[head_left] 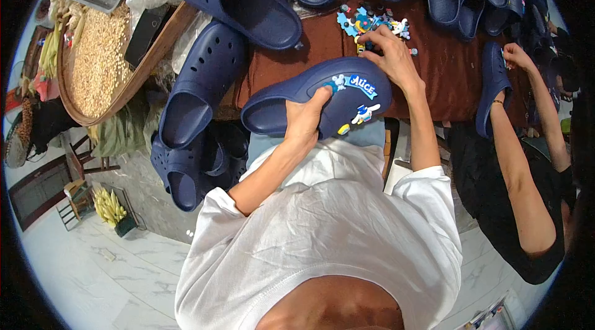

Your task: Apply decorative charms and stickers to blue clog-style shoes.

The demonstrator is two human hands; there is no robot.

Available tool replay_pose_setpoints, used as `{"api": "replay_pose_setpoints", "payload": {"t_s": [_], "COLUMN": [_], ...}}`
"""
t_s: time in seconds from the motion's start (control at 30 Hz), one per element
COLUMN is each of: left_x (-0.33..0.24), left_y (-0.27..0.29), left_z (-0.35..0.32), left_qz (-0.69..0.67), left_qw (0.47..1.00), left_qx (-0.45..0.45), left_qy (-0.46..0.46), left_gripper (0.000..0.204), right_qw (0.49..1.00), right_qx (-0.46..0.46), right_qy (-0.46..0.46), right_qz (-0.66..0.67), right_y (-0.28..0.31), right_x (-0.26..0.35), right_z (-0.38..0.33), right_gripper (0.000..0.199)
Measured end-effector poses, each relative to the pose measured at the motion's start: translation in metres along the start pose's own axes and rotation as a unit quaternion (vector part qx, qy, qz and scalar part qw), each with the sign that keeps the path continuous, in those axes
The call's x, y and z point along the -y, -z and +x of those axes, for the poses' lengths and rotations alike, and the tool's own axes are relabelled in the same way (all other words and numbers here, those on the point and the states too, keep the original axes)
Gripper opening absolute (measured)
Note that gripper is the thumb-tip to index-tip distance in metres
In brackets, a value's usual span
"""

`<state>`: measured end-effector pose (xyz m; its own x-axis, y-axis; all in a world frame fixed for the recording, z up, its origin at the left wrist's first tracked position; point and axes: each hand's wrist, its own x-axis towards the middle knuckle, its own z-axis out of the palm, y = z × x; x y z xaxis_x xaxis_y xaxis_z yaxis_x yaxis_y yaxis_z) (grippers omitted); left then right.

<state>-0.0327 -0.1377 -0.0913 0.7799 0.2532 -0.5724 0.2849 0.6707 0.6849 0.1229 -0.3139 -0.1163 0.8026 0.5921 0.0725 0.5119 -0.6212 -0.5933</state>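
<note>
In the middle of the frame my left hand (305, 120) holds a dark blue clog (319, 97); its grip is closed around the side, thumb on top. The clog carries colourful charms on its front. My right hand (390, 54) reaches above it to the pile of charms (365, 22) on the brown tabletop (446, 63), fingers narrow and touching one, hold unclear.

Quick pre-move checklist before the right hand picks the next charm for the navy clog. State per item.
1. Left hand grips the navy clog: ok.
2. Right hand reaches the charm pile: ok.
3. Charm pinched in the fingertips: cannot tell.
4. Charms already seated on the clog's top: ok.
5. Free hole left for another: cannot tell.
6. Co-worker's hand apart from the pile: ok.
</note>
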Motion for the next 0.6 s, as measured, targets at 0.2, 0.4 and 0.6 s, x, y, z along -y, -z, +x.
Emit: {"api": "replay_pose_setpoints", "payload": {"t_s": [0.2,0.4,0.6], "left_x": [-0.014,-0.026,-0.022], "left_y": [-0.003,0.007,0.016], "left_z": [-0.004,-0.011,-0.008], "left_qz": [-0.012,-0.126,-0.120], "left_qw": [0.995,0.974,0.978], "left_qx": [0.022,0.033,0.079], "left_qy": [0.097,0.188,0.148], "left_gripper": [0.025,0.030,0.030], "right_qw": [0.996,0.987,0.973], "right_qx": [-0.060,-0.148,-0.137], "right_qy": [0.048,0.059,0.175], "right_qz": [-0.036,-0.007,0.059], "right_y": [-0.002,0.010,0.008], "right_x": [0.003,0.018,0.090], "right_z": [-0.002,-0.008,-0.032], "right_gripper": [0.019,0.015,0.020]}}
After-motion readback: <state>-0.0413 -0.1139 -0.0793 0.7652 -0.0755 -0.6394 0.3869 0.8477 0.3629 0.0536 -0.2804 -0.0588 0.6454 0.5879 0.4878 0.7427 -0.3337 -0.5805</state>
